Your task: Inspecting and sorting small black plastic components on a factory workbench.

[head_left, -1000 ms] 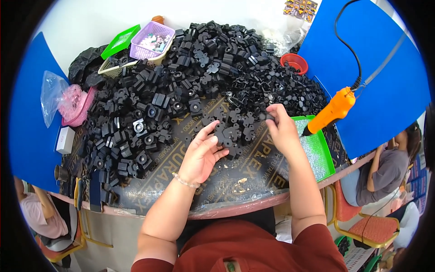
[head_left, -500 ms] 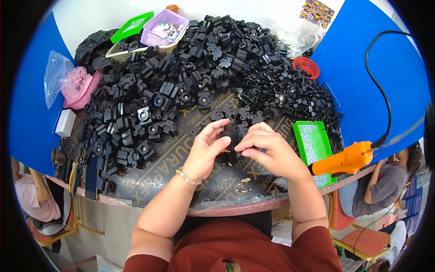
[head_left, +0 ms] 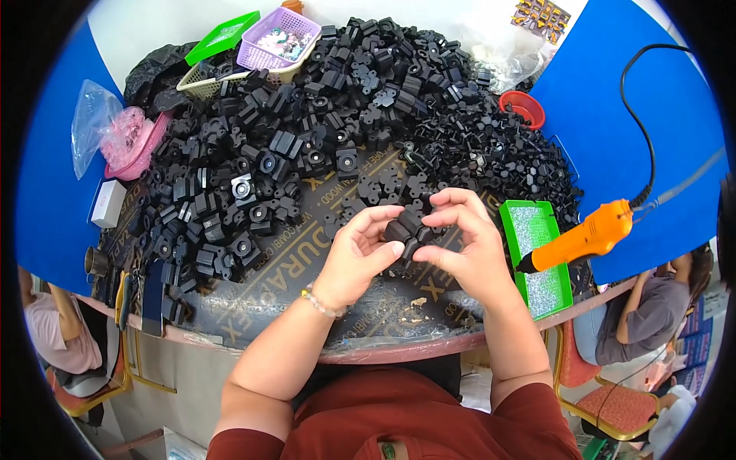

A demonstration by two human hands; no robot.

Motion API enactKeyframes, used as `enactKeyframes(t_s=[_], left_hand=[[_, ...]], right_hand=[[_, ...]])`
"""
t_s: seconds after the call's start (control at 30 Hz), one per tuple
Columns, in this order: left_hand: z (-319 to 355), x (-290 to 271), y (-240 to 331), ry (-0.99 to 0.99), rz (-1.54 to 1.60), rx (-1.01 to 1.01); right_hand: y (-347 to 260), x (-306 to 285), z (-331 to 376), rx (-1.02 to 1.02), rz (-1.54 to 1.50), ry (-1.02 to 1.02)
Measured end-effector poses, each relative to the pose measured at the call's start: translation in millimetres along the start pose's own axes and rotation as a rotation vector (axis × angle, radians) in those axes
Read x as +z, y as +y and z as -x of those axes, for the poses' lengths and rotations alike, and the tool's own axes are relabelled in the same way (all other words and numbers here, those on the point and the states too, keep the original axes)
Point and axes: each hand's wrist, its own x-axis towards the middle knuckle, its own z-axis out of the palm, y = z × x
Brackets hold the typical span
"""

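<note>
Over the near middle of the table, a black moulded plastic part (head_left: 406,228) is tilted between my two hands. My left hand (head_left: 354,259) is closed on its left side, thumb below and fingers above. My right hand (head_left: 474,247) curves around the other side, with thumb and fingertips at the part's edges. Just beyond my fingers lie flat black plastic pieces (head_left: 379,188). An orange electric screwdriver (head_left: 589,236) hangs by its cable to the right of my right hand, its tip over a green tray (head_left: 529,204) of small silvery pieces.
A large heap of black plastic parts (head_left: 268,146) curves around the table's back and left, with smaller black pieces (head_left: 491,146) at right. Baskets, including a purple basket (head_left: 249,54), stand at the back. A red bowl (head_left: 529,107) sits back right. People sit at both sides.
The black part has turned and tilted between my hands and shifted slightly right. My right hand's fingers have spread from a pinch to a wider grasp. The screwdriver has swung a little.
</note>
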Motion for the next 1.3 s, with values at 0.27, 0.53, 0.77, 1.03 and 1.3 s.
enactKeyframes(t_s=[0.27,0.53,0.77,1.03,1.3], left_hand=[[4.5,4.0,-2.3,-0.106,-0.091,0.097],[10.2,11.3,-10.3,-0.152,-0.482,0.220],[10.6,13.7,5.8,0.047,-1.581,0.344],[8.9,4.4,-19.4,0.042,-1.800,0.090],[7.3,0.2,-11.1,0.106,-1.742,0.089]], right_hand=[[-4.8,-4.5,4.1,0.075,0.020,-0.149],[1.9,-19.9,22.0,0.225,-0.286,-0.261],[20.2,-22.8,35.5,0.173,0.408,0.097],[58.4,2.8,42.8,0.162,0.590,0.026],[17.9,1.6,-37.4,0.112,0.459,0.106]])
